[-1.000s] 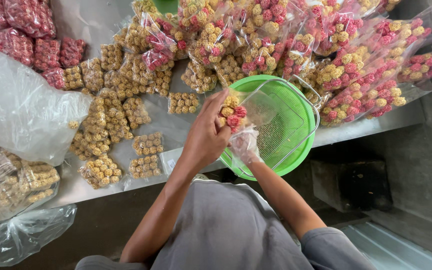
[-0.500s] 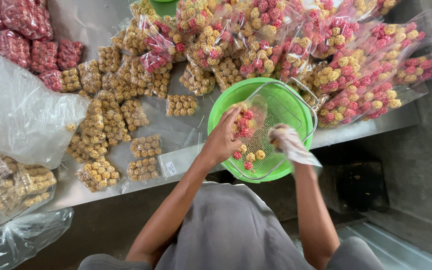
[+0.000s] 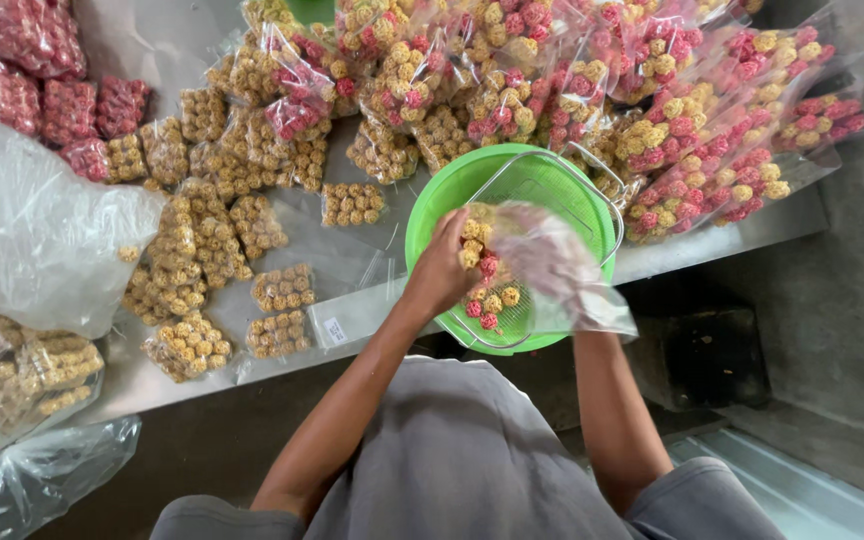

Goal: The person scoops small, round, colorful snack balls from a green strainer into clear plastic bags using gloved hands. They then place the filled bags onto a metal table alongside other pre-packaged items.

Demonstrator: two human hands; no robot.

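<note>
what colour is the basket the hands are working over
Bright green basket, with a wire handle frame; it shows best, and only, in the head view.

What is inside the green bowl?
Inside the green bowl lies a wire rack and some yellow and pink snack balls. The left hand grips a few. A blurry clear bag covers the right hand and whatever lies under it.

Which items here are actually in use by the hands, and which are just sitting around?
In use:
- left hand, gripping yellow and red snack balls
- right hand, hidden inside a clear plastic bag
- green colander basket, loose balls in it

Lying about:
- packed mixed bags behind the basket
- yellow packs on the metal table
- red packs
- large clear bag
</note>
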